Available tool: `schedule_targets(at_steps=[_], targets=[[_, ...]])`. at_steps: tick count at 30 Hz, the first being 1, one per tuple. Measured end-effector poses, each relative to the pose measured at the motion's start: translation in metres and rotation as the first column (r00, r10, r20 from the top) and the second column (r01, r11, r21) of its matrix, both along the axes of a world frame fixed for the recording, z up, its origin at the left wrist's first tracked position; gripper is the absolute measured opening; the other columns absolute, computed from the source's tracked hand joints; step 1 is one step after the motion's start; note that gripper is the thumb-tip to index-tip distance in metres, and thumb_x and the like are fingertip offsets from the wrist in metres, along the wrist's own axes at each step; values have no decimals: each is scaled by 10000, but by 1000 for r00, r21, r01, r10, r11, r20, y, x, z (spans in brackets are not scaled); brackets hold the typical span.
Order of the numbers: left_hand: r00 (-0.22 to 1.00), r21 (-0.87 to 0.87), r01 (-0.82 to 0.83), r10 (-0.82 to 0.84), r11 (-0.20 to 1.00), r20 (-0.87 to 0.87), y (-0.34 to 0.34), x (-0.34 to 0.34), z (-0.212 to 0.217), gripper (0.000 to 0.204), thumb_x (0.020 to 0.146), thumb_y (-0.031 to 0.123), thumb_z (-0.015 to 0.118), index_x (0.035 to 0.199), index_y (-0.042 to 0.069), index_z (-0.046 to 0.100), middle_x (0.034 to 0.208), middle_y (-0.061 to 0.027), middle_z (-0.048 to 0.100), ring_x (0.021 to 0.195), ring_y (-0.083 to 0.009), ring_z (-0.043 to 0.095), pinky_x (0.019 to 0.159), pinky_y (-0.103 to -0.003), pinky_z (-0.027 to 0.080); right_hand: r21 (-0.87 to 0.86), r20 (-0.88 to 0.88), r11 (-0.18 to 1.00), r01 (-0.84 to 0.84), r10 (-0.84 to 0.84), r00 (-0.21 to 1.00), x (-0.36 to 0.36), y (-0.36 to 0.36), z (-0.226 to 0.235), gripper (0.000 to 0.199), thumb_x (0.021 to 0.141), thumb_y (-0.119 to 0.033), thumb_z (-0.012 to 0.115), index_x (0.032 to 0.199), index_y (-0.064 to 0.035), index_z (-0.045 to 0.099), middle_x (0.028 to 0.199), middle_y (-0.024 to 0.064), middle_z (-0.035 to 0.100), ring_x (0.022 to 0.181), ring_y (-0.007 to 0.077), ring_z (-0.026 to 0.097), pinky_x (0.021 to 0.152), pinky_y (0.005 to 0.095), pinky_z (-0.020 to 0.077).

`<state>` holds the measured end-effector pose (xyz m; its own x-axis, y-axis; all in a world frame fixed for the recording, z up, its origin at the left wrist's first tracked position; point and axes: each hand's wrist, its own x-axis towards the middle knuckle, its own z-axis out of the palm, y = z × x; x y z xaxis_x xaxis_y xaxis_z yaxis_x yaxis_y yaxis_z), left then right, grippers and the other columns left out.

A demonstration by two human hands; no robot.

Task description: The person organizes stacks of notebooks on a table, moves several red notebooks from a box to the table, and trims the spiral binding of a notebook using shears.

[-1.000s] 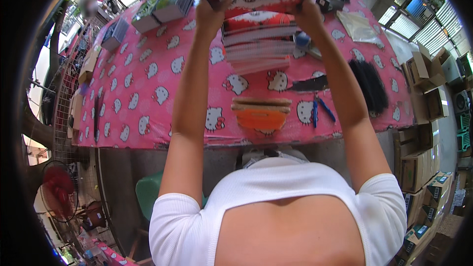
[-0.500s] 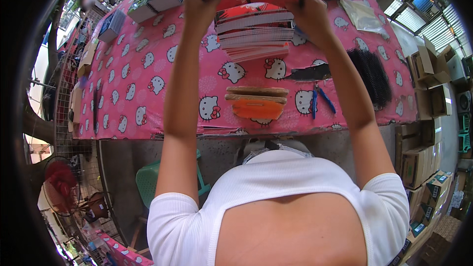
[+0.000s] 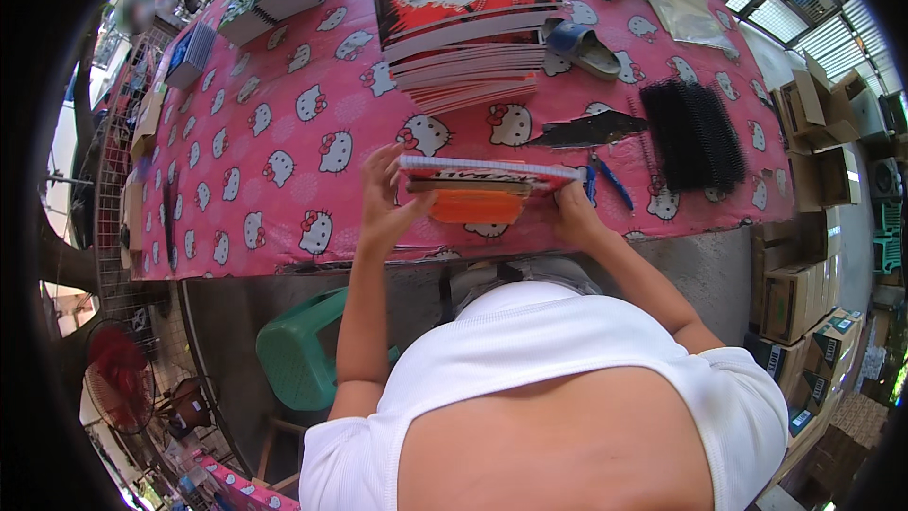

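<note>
a thin, flat book (image 3: 492, 168) with a red-and-black printed cover is tipped up near the front of the pink patterned tablecloth (image 3: 284, 128), just behind a rough wooden strip (image 3: 468, 186) and a smooth orange block (image 3: 478, 207). its long axis runs left to right, white page edge up, cover toward the person. the right hand (image 3: 577, 216) grasps its right end; the left hand (image 3: 381, 203) is loosely spread at the other, contact unclear. ridged black binding combs (image 3: 695, 137) lie rightward.

White ribbed top (image 3: 530, 336), short sleeves (image 3: 339, 459), wide scooped neckline (image 3: 558, 378), bare fingers (image 3: 380, 168)
</note>
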<state>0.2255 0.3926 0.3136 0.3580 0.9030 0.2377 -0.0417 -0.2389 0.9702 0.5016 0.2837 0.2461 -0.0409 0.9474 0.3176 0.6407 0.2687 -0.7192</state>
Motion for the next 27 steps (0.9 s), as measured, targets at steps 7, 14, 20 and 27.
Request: schedule_targets(at_steps=[7, 14, 20, 27], targets=[[979, -184, -198, 183, 963, -95, -31, 17, -70, 905, 634, 92, 797, 1317, 9, 208, 1304, -144, 358, 1164, -255, 412, 974, -346, 358, -508, -154, 861, -38, -47, 987, -34, 13, 104, 793, 619, -138, 767, 1268, -23, 326, 1224, 208, 461, 1144, 340, 460, 948, 370, 391], [818, 588, -312, 526, 746, -232, -47, 57, 34, 990, 704, 316, 751, 1409, 55, 108, 1448, -238, 40, 1351, -347, 98, 1062, -520, 53, -37, 615, 700, 713, -547, 568, 149, 81, 36, 263, 730, -158, 681, 926, -37, 555, 910, 170, 576, 851, 317, 594, 702, 404, 484], [479, 664, 145, 535, 734, -696, -63, 119, 66, 629, 767, 309, 665, 1322, 172, 403, 1427, -152, 238, 1319, -309, 229, 1034, -570, 68, -124, -40, 987, 102, -108, 993, 78, 53, 94, 241, 770, -11, 598, 1006, -42, 634, 804, 103, 587, 753, 208, 591, 648, 300, 453], [788, 654, -26, 418, 756, -452, -40, 122, 44, 229, 743, 223, 669, 949, 123, 675, 904, -25, 647, 887, -206, 574, 943, -427, 293, -155, -216, 987, -36, 1, 976, 43, 26, 151, 215, 738, -23, 673, 953, -11, 667, 764, 47, 578, 626, 89, 515, 577, 231, 417]])
